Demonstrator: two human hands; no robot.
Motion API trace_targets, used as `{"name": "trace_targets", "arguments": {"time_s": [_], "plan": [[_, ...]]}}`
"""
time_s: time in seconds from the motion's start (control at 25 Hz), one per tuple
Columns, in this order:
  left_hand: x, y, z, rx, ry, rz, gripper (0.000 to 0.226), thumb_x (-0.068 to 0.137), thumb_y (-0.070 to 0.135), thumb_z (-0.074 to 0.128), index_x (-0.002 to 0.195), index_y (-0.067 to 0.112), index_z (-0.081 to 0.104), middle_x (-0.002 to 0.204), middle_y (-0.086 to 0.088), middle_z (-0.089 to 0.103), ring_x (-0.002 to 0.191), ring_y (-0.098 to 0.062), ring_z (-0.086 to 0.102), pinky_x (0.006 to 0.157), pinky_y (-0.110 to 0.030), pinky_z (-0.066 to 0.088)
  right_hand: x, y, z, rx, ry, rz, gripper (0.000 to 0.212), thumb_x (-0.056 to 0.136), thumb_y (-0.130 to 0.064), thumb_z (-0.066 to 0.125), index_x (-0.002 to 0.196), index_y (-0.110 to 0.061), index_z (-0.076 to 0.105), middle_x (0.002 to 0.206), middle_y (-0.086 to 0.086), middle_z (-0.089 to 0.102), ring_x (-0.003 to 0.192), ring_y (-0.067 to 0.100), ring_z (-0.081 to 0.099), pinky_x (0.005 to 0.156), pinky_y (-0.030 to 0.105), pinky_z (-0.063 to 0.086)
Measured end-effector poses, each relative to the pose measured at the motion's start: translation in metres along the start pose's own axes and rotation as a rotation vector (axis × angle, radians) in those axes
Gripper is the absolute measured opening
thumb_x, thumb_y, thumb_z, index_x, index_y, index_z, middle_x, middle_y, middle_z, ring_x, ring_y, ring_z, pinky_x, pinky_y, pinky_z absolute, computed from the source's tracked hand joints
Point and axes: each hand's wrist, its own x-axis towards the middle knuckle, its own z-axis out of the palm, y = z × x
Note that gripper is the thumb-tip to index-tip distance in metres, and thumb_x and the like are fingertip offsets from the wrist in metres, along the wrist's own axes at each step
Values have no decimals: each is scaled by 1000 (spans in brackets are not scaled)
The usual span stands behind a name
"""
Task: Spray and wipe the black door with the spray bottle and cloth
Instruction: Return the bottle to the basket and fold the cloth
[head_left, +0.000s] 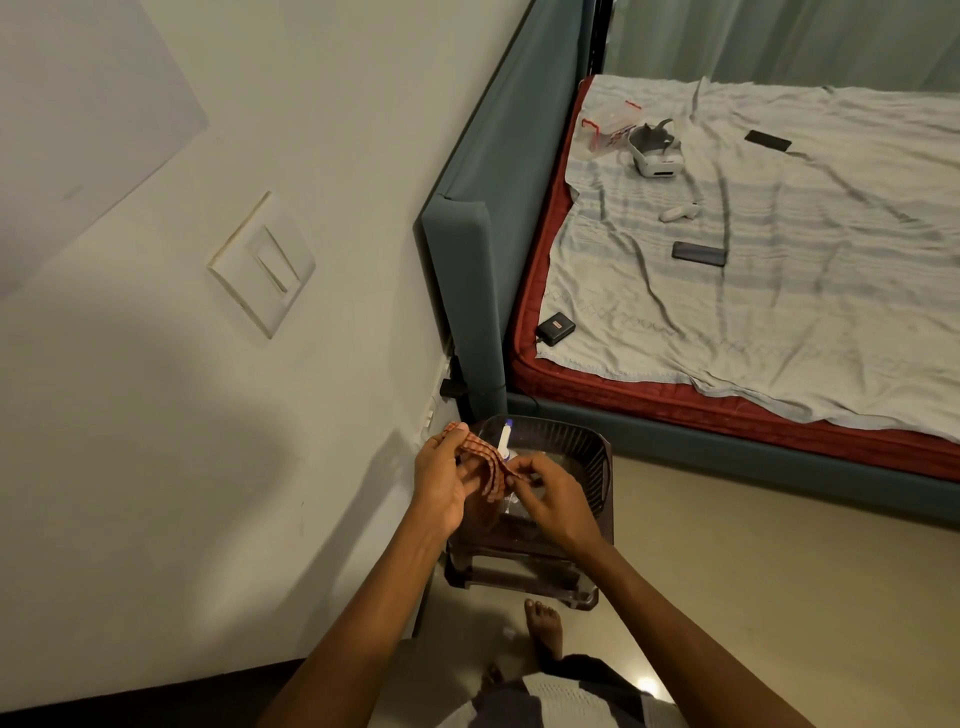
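The person stands over a dark brown slatted plastic stool (582, 457) set against the pale wall (208, 415), beside the corner of a bed with a teal padded frame (467, 291). Both hands hold an orange-and-white checked cloth (488, 467) above the stool. The left hand (441, 483) grips the cloth's upper end, fingers curled round it, while the right hand (550, 493) pinches its lower edge between thumb and fingertips. The cloth hangs bunched between them, its long axis running from upper left down to lower right.

Behind the cloth, a white spray bottle with a blue tip (505, 439) rests on the stool, largely hidden; its visible part runs nearly straight up the picture, blue tip at the far end towards the bed frame. A bare foot (544, 626) stands on the glossy floor just before the stool.
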Motion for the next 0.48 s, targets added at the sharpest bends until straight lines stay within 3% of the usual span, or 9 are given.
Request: {"name": "trace_targets", "arguments": {"time_s": [0.08, 0.16, 0.32, 0.4, 0.48], "plan": [[-1, 1, 2, -17, 6, -7, 10, 94, 20, 60, 103, 16, 59, 101, -13, 65, 94, -29, 66, 68, -37, 55, -3, 0, 2, -4, -4, -19, 26, 100, -43, 58, 119, -28, 66, 115, -16, 66, 107, 4, 61, 92, 34, 54], [-1, 2, 1, -30, 16, -10, 17, 94, 21, 60, 109, 13, 58, 102, -13, 65, 96, -30, 65, 68, -38, 55, -6, -7, 0, -12, -31, -28, 36, 96, -49, 61, 124, -27, 63, 122, -15, 64, 111, 2, 59, 95, 30, 52], [2, 4, 0, -83, 19, -29, 35, 94, 24, 60, 124, 7, 54, 110, -15, 64, 105, -34, 64, 85, -47, 55, -14, -18, 5, -144, -8, -67, 52, 92, -51, 70, 135, -27, 55, 130, -11, 60, 114, 2, 54, 95, 16, 42], [2, 1, 0, -113, 20, -41, 38, 95, 25, 60, 127, 6, 53, 118, -17, 63, 108, -35, 63, 93, -52, 52, -16, -20, 12, -180, 66, -73, 50, 94, -50, 69, 135, -24, 55, 129, -7, 61, 113, 5, 56, 94, 19, 45], [-1, 0, 1, -132, 18, -41, 36, 95, 23, 59, 126, 5, 54, 119, -18, 63, 108, -35, 63, 91, -51, 52, -16, -19, 13, -140, 114, -77, 44, 99, -49, 61, 132, -22, 59, 126, -4, 65, 109, 8, 61, 92, 26, 53]]}}
